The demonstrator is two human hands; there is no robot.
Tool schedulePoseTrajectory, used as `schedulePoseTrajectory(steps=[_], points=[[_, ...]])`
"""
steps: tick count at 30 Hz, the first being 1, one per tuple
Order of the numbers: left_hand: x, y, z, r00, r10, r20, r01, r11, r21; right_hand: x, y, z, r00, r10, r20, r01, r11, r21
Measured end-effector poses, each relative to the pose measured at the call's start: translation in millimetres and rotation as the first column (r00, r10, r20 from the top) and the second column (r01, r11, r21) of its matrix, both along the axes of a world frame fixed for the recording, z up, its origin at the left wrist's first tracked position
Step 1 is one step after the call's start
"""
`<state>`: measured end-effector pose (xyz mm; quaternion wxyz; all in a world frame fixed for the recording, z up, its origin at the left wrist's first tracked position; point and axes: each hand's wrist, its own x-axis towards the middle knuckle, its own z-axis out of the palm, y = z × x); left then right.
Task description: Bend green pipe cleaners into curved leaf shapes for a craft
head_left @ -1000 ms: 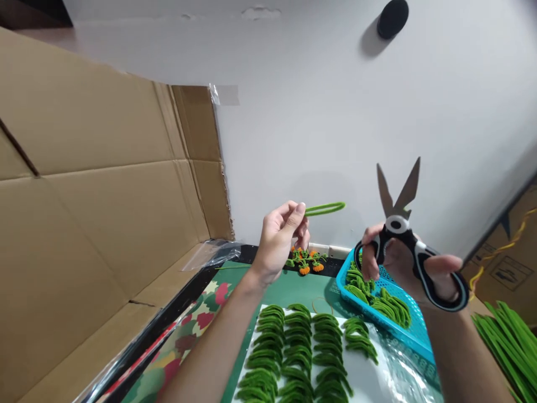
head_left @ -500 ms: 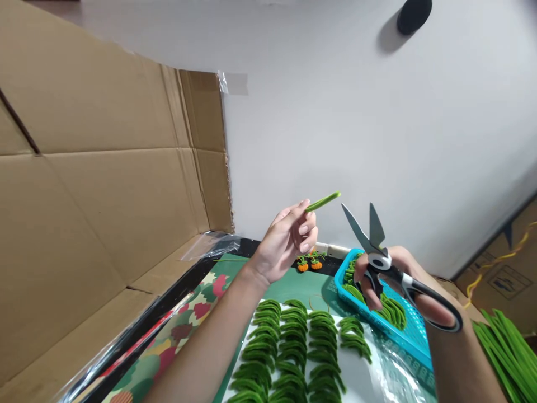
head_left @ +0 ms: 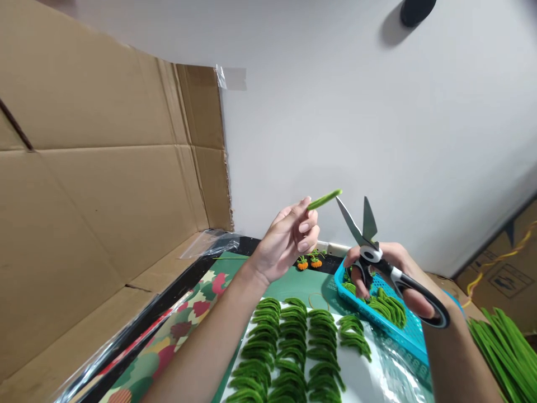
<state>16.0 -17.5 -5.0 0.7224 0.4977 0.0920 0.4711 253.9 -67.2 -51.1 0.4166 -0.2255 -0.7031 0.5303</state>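
My left hand (head_left: 289, 238) pinches a folded green pipe cleaner (head_left: 325, 200) between thumb and forefinger, its tip pointing up to the right. In my right hand (head_left: 394, 263) is a pair of scissors (head_left: 371, 254) with black and white handles. The blades stand apart, one tip close to the end of the pipe cleaner. Below, a white sheet (head_left: 356, 378) bears several columns of curved green pipe cleaner pieces (head_left: 289, 352). Under my right hand, a blue basket (head_left: 413, 338) holds more green pieces (head_left: 388, 308).
Small orange pumpkin figures (head_left: 309, 262) lie at the back of the green mat (head_left: 285, 288). Long green pipe cleaners (head_left: 503, 347) lie at the right. Cardboard (head_left: 117, 112) walls off the left side, with a clear plastic bag (head_left: 210, 244) near its foot. A white wall (head_left: 314, 112) rises behind.
My right hand has moved the scissors slightly left and up, bringing a blade tip nearer the pipe cleaner's end. The left hand has barely shifted.
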Motion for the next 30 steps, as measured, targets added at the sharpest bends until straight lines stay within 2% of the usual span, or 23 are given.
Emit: schedulePoseTrajectory(steps=[6,15,21,25,30], points=[[-2,1,-0.2,1.000,-0.002,0.010,0.002,1.000,0.029,-3,-1,4.0,1.000,0.007,0.014,-0.007,1.000,-0.005],[1,1,-3.0,0.999,0.003,-0.048,-0.001,0.998,0.058,-2,4,-4.0,0.998,0.047,-0.037,-0.045,0.998,0.040],[3,2,-6.9,0.987,0.011,-0.162,0.006,0.995,0.103,-12,2,6.9,0.998,-0.045,0.037,0.041,0.993,0.113],[3,5,-9.5,0.976,-0.001,-0.218,0.027,0.993,0.119,-17,4,6.8,0.995,-0.095,0.036,0.087,0.979,0.184],[-4,12,-10.5,0.974,-0.022,-0.224,0.050,0.991,0.122,-16,4,4.6,1.000,-0.019,0.022,0.015,0.986,0.168]])
